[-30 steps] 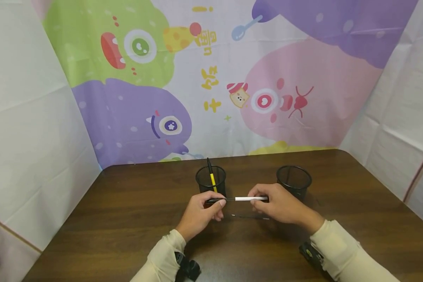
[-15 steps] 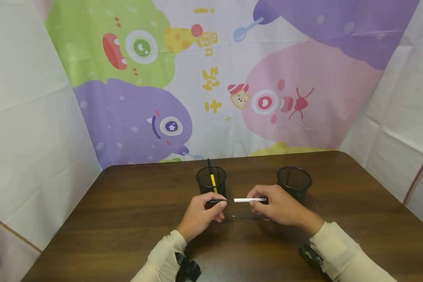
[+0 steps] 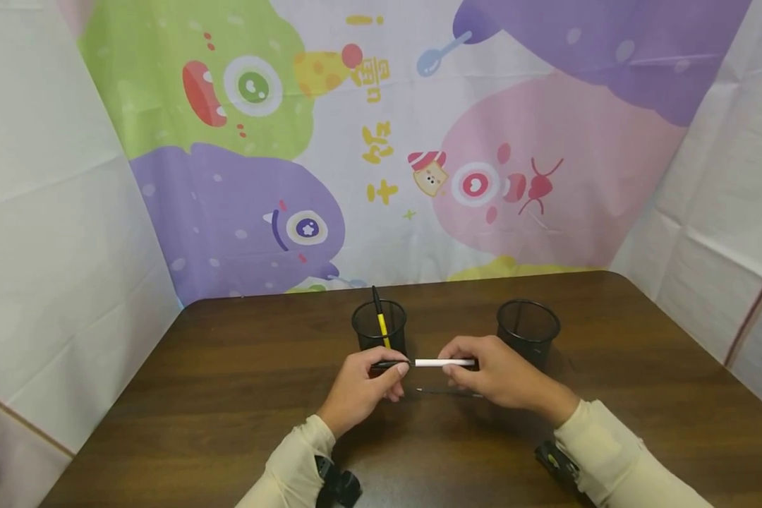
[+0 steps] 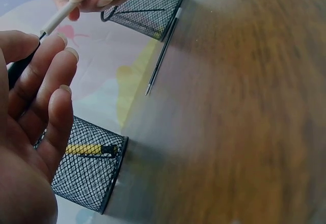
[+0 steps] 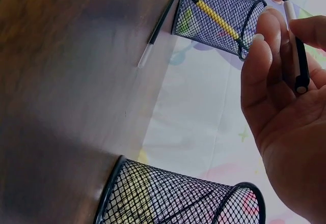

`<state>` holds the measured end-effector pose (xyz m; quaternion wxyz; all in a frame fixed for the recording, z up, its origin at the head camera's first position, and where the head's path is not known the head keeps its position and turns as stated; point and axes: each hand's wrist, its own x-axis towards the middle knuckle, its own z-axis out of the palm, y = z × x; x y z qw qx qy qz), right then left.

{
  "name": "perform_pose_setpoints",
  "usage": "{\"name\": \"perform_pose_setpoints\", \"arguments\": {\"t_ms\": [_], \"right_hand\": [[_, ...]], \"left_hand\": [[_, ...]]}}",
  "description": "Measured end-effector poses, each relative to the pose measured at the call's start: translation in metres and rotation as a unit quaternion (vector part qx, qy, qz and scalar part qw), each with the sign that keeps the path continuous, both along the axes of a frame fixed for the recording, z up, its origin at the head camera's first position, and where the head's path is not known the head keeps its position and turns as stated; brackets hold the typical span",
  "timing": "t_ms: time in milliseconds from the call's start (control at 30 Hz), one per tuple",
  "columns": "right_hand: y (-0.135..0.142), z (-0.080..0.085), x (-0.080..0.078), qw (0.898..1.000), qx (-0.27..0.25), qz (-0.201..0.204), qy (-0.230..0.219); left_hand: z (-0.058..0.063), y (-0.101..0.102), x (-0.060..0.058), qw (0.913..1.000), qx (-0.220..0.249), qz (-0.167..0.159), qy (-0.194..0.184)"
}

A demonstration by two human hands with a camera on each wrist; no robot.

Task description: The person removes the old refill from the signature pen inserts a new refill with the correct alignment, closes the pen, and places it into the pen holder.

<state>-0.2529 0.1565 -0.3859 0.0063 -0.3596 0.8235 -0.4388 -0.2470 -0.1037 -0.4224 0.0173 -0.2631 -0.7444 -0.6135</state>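
Observation:
Both hands meet over the table with the parts of a pen held level between them. My left hand [image 3: 358,386] pinches the black pen section [image 3: 386,365] between thumb and fingers. The white pen barrel [image 3: 427,363], black at its far end, is in my right hand [image 3: 498,367], gripped by thumb and fingertips. Only a short dark gap separates barrel and black section; in the left wrist view a thin dark piece [image 4: 43,34] bridges it. Below the hands a slim pen refill [image 3: 447,392] lies on the table, its pointed tip toward the left.
A black mesh pen cup [image 3: 398,340] holding a yellow and black pen [image 3: 383,326] stands behind my left hand. Another mesh cup [image 3: 535,344] stands behind my right hand. The brown table [image 3: 241,381] ends at a printed cloth backdrop [image 3: 387,243].
My right hand has shifted slightly left with the white barrel, narrowing the gap to the black section. My left hand has stayed nearly still.

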Motion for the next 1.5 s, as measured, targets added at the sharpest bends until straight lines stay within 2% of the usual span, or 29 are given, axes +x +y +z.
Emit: {"name": "perform_pose_setpoints", "arguments": {"t_ms": [233,867,1500], "right_hand": [[-0.0015,0.0004,0.0025,1.0,-0.003,0.008,-0.012],[-0.0016,-0.0047,-0.0024,0.999,-0.01,0.006,0.035],[-0.0036,-0.0053,-0.001,0.998,0.004,0.009,0.058]], "left_hand": [[-0.0007,0.0007,-0.0001,1.0,-0.003,0.003,-0.007],[0.0009,-0.0001,0.0005,0.9997,0.005,-0.017,-0.017],[0.0006,-0.0003,0.0018,0.9995,0.004,-0.022,-0.023]]}}
